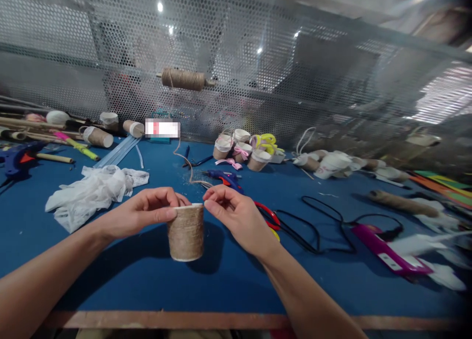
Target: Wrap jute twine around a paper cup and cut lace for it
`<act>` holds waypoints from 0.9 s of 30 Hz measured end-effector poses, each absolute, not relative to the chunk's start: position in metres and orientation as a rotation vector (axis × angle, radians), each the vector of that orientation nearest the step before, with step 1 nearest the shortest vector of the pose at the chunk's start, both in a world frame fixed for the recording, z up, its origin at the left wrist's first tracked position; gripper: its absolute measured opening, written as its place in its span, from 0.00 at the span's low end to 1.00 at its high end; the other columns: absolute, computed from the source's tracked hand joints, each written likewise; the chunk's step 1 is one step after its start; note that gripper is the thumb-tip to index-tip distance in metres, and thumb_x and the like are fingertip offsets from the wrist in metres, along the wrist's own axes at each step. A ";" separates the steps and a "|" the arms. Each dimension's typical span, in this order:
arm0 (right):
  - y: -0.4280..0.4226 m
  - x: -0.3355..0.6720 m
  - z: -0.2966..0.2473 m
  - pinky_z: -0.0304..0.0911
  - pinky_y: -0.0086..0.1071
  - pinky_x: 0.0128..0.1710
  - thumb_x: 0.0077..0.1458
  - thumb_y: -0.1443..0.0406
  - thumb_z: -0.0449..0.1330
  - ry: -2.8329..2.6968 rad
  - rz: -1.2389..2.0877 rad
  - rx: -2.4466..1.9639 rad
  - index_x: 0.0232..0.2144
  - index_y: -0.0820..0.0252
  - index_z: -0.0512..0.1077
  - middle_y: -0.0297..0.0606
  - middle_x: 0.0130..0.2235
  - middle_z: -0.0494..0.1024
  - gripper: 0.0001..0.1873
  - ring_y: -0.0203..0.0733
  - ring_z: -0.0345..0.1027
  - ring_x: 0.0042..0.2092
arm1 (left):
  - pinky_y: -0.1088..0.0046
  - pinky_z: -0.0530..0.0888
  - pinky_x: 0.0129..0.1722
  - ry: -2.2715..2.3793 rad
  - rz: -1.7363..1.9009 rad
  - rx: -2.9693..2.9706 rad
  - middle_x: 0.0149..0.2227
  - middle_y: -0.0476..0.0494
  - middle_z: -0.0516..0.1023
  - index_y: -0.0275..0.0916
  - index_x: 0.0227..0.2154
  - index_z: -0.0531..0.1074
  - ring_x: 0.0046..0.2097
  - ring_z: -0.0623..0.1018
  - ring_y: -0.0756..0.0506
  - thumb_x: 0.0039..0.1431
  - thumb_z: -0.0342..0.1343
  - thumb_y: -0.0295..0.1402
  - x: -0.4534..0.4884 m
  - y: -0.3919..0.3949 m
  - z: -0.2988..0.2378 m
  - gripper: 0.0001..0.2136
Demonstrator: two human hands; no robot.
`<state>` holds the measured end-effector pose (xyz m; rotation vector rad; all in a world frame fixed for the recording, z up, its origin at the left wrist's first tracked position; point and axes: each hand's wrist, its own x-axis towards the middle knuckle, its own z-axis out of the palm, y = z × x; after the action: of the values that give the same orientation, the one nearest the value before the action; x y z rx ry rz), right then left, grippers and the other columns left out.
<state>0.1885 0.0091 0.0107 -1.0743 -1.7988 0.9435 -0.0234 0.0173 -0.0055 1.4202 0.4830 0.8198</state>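
Note:
A small paper cup wrapped in brown twine [186, 233] hangs just above the blue table. My left hand [151, 209] grips it by the white rim, thumb outside and fingers reaching in. At the rim's right side, my right hand [236, 218] has thumb and fingers pinched together; what lies between them is too small to make out. Behind my hands a loose strand of twine [191, 169] runs down from a twine spool [183, 79] mounted on the mesh panel. A blue glue gun [225, 178] lies beyond my right hand, partly hidden by it.
Crumpled white lace fabric [94, 191] lies left of my hands. Red-handled scissors [271, 215], a black cable [317, 231] and a purple power strip [391, 250] are on the right. Several wrapped cups [241, 150] stand at the back, before the perforated metal panel [236, 59].

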 end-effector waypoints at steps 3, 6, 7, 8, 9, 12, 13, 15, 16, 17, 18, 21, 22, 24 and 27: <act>0.010 0.189 0.011 0.61 0.31 0.38 0.51 0.62 0.58 -1.802 0.992 -1.048 0.26 0.60 0.66 0.37 0.36 0.72 0.07 0.36 0.66 0.36 | 0.68 0.67 0.45 0.460 0.809 1.423 0.41 0.44 0.74 0.37 0.27 0.68 0.45 0.72 0.45 0.55 0.55 0.34 -0.025 0.017 -0.007 0.06; 0.010 0.189 0.011 0.62 0.31 0.38 0.52 0.62 0.57 -1.805 1.057 -1.018 0.26 0.60 0.66 0.38 0.36 0.72 0.07 0.36 0.66 0.37 | 0.66 0.66 0.46 0.459 0.806 1.429 0.41 0.43 0.74 0.38 0.26 0.69 0.46 0.71 0.44 0.54 0.56 0.35 -0.025 0.017 -0.006 0.06; 0.009 0.189 0.012 0.62 0.31 0.39 0.52 0.62 0.57 -1.800 1.094 -1.007 0.26 0.60 0.65 0.38 0.37 0.73 0.07 0.36 0.66 0.37 | 0.66 0.66 0.47 0.461 0.807 1.427 0.41 0.43 0.74 0.38 0.26 0.69 0.46 0.71 0.44 0.54 0.56 0.35 -0.025 0.016 -0.005 0.07; 0.009 0.189 0.012 0.62 0.32 0.39 0.52 0.62 0.57 -1.794 1.136 -0.992 0.26 0.59 0.65 0.37 0.37 0.73 0.08 0.36 0.66 0.37 | 0.65 0.66 0.47 0.463 0.806 1.422 0.40 0.43 0.74 0.38 0.25 0.69 0.46 0.71 0.43 0.53 0.56 0.36 -0.025 0.016 -0.004 0.08; 0.009 0.189 0.012 0.62 0.32 0.40 0.52 0.61 0.57 -1.786 1.179 -0.972 0.26 0.59 0.64 0.37 0.38 0.73 0.08 0.35 0.66 0.38 | 0.64 0.66 0.47 0.465 0.802 1.413 0.40 0.43 0.74 0.38 0.25 0.69 0.46 0.71 0.43 0.52 0.57 0.37 -0.025 0.016 -0.004 0.08; 0.009 0.191 0.014 0.61 0.29 0.37 0.52 0.61 0.58 -1.773 1.265 -0.929 0.26 0.60 0.63 0.36 0.36 0.73 0.10 0.33 0.65 0.35 | 0.64 0.67 0.46 0.453 0.784 1.374 0.39 0.43 0.75 0.38 0.24 0.70 0.45 0.72 0.42 0.51 0.58 0.37 -0.024 0.015 -0.002 0.08; 0.009 0.191 0.014 0.61 0.28 0.34 0.52 0.61 0.58 -1.769 1.288 -0.927 0.26 0.60 0.63 0.35 0.35 0.73 0.10 0.31 0.64 0.32 | 0.64 0.67 0.46 0.441 0.781 1.361 0.39 0.43 0.75 0.38 0.24 0.70 0.46 0.72 0.42 0.51 0.58 0.37 -0.024 0.015 -0.002 0.08; 0.009 0.192 0.015 0.60 0.26 0.28 0.51 0.61 0.59 -1.758 1.330 -0.937 0.26 0.60 0.63 0.33 0.33 0.71 0.10 0.28 0.61 0.26 | 0.64 0.67 0.46 0.410 0.782 1.345 0.38 0.44 0.76 0.39 0.24 0.71 0.46 0.72 0.42 0.51 0.58 0.36 -0.023 0.015 -0.001 0.07; 0.009 0.192 0.015 0.59 0.26 0.27 0.51 0.61 0.59 -1.749 1.348 -0.939 0.26 0.60 0.64 0.32 0.31 0.70 0.10 0.28 0.60 0.25 | 0.63 0.67 0.47 0.399 0.784 1.344 0.38 0.44 0.76 0.39 0.24 0.71 0.46 0.72 0.42 0.51 0.58 0.36 -0.023 0.015 -0.002 0.07; 0.008 0.192 0.016 0.59 0.26 0.26 0.50 0.60 0.60 -1.739 1.358 -0.941 0.26 0.60 0.64 0.31 0.29 0.69 0.10 0.28 0.60 0.25 | 0.63 0.66 0.47 0.394 0.785 1.350 0.38 0.44 0.76 0.39 0.24 0.71 0.46 0.72 0.42 0.51 0.58 0.36 -0.023 0.016 -0.002 0.07; 0.008 0.192 0.016 0.59 0.26 0.26 0.50 0.60 0.60 -1.731 1.359 -0.944 0.26 0.60 0.64 0.31 0.28 0.69 0.10 0.29 0.60 0.25 | 0.62 0.66 0.48 0.399 0.786 1.360 0.38 0.44 0.76 0.38 0.24 0.72 0.46 0.72 0.42 0.51 0.58 0.36 -0.024 0.017 -0.002 0.07; 0.007 0.192 0.018 0.59 0.26 0.26 0.48 0.59 0.61 -1.710 1.326 -0.953 0.25 0.59 0.62 0.30 0.26 0.67 0.12 0.30 0.60 0.26 | 0.62 0.65 0.49 0.478 0.782 1.407 0.39 0.44 0.76 0.39 0.25 0.73 0.47 0.72 0.42 0.50 0.59 0.35 -0.027 0.021 -0.003 0.06; 0.007 0.192 0.018 0.59 0.26 0.26 0.48 0.59 0.61 -1.710 1.307 -0.960 0.24 0.59 0.62 0.30 0.26 0.67 0.12 0.30 0.60 0.26 | 0.63 0.66 0.48 0.514 0.777 1.425 0.40 0.44 0.76 0.39 0.25 0.73 0.47 0.72 0.41 0.50 0.59 0.35 -0.028 0.023 -0.004 0.05; 0.007 0.193 0.018 0.59 0.27 0.26 0.48 0.59 0.60 -1.723 1.262 -0.987 0.24 0.59 0.62 0.30 0.27 0.67 0.12 0.30 0.60 0.26 | 0.64 0.66 0.48 0.576 0.756 1.472 0.42 0.44 0.75 0.40 0.27 0.74 0.48 0.72 0.41 0.48 0.60 0.35 -0.030 0.025 -0.004 0.05; 0.007 0.192 0.015 0.59 0.27 0.27 0.49 0.60 0.59 -1.787 1.145 -1.033 0.25 0.59 0.63 0.31 0.27 0.67 0.10 0.31 0.60 0.27 | 0.66 0.66 0.47 0.630 0.749 1.582 0.42 0.45 0.75 0.40 0.30 0.74 0.46 0.72 0.42 0.46 0.61 0.33 -0.029 0.025 -0.006 0.07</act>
<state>0.1923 0.0074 0.0155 -1.0333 -1.7873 1.1455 -0.0290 0.0252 -0.0055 1.5823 0.6299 0.7488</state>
